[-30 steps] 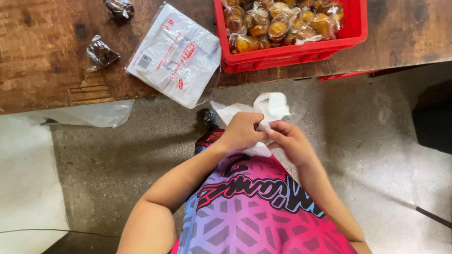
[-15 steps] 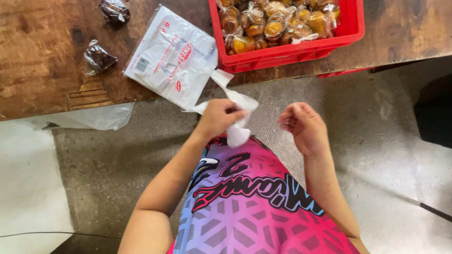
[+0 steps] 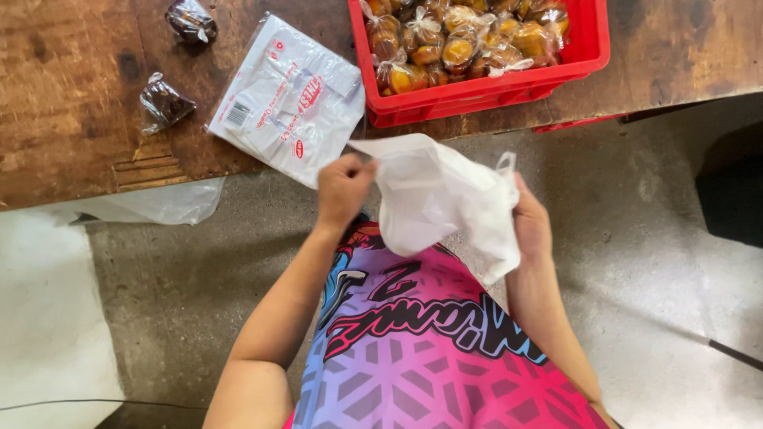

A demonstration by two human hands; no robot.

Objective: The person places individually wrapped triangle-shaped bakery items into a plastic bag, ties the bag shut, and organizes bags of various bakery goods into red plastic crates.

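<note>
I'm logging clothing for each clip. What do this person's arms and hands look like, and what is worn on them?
Both arms are bare to the upper arm. The left hand and right hand wear no gloves, rings or watch. The sleeveless jersey is pink, purple and blue with a geometric pattern.

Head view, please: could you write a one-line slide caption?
Left hand and right hand spread a white plastic bag beside a red crate.

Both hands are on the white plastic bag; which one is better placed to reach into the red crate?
Probably the right hand: it sits below the red crate, while the left hand pinches the white plastic bag nearer the pack of bags.
</note>
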